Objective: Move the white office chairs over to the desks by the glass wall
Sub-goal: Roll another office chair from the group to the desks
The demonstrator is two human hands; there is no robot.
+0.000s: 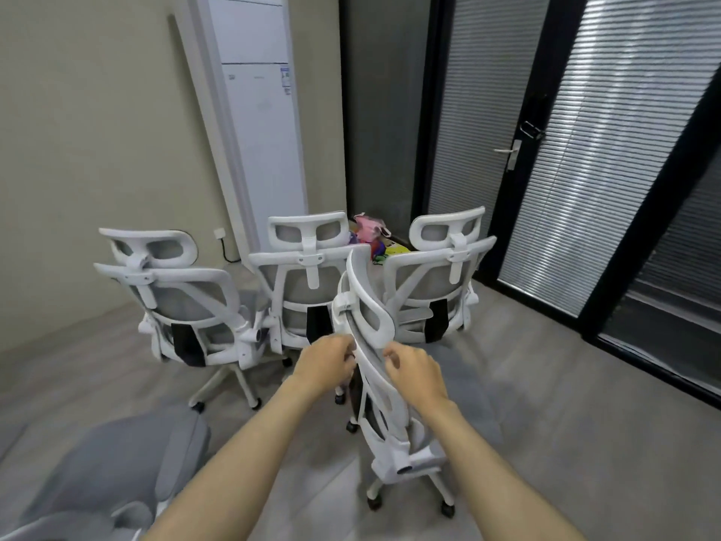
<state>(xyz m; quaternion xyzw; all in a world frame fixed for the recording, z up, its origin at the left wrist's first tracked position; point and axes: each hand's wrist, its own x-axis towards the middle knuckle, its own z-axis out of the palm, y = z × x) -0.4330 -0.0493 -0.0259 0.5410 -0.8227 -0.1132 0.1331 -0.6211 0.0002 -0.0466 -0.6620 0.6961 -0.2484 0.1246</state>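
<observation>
The person stands behind the near chair [374, 369], which is seen from its side edge and sits closest to the person. Both hands are at the top of its back. The left hand [325, 361] has its fingers curled around the left edge of the back frame. The right hand [415, 369] has curled fingers at the right edge, but it is hard to tell if they close on the frame or only touch it.

Three more white chairs [300, 283] stand in a row just past the near chair, with their backs to the person. A tall white air cooler [261, 123] stands behind them, and the glass wall [585, 150] with blinds is to the right of the near chair. No worktop shows here.

The step looks like taking hold of one chair to roll it. Next, the person needs a firm hold with both hands, then must turn the chair and wheel it away from the other three without bumping them.
</observation>
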